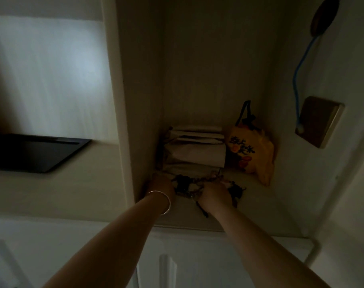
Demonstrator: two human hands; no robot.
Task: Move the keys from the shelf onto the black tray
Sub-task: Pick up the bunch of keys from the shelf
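Both forearms reach up from the bottom edge toward the shelf (197,217), a recessed niche in a pale wall, and the dim light blurs much of the detail. On the left wrist sits a thin silver bangle (163,201). At the shelf's front left corner the left hand (161,185) lies with its fingers bent down over the left end of the keys (182,183); whether that grip has closed on them I cannot tell. Just to its right, the right hand (213,196) is curled around the chain and dark fobs of the same bunch, its grip closed on them. The keys rest on the shelf floor between and beneath the two hands, one dark fob showing past the right hand. Behind them, deeper in the shelf, stands a stack of pale folded paper bags (195,146), with a yellow printed bag (251,152) beside it against the shelf's right wall. Well left of the shelf, beyond its side wall, the black tray (31,152) lies on a pale counter (52,194).
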